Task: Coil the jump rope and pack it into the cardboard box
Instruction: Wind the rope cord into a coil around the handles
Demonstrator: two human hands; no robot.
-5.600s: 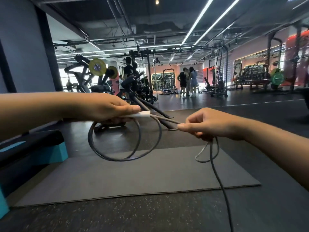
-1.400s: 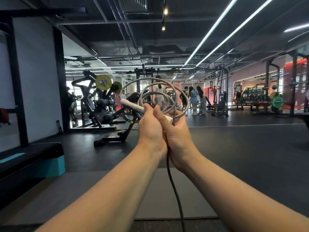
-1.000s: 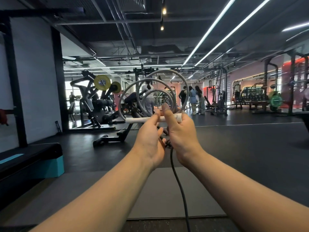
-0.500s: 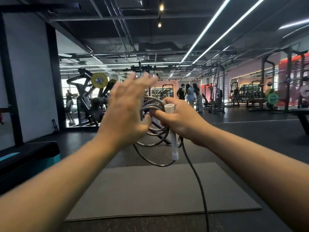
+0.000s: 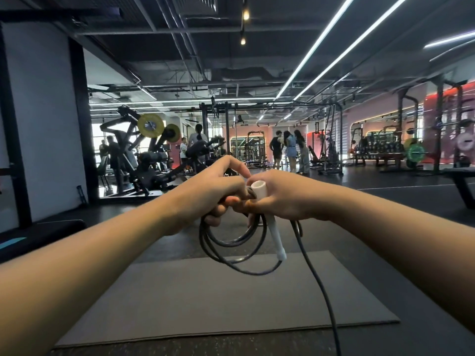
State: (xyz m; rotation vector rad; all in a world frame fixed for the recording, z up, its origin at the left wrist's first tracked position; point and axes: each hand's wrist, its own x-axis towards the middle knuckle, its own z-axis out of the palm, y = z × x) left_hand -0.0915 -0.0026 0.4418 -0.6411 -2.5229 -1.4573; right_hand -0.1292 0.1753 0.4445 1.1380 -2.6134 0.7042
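Note:
The jump rope [image 5: 231, 242] is a dark cord with a white handle [image 5: 273, 227]. Several loops of it hang below my two hands, held out in front of me. My right hand [image 5: 282, 196] grips the white handle upright, its top end showing above my fist. My left hand [image 5: 213, 191] holds the bundle of loops right beside it, fingers curled round the cord. A loose length of cord [image 5: 321, 286] trails from my right hand down out of the bottom edge. No cardboard box is in view.
A grey exercise mat [image 5: 205, 299] lies on the dark gym floor below my hands. A black and teal bench [image 5: 33, 235] stands at the left. Weight machines [image 5: 144, 155] and several people [image 5: 288, 150] are farther back.
My left hand, spread open and raised half a second ago, has come down and closed on the coiled loops next to my right hand. The loops now hang lower.

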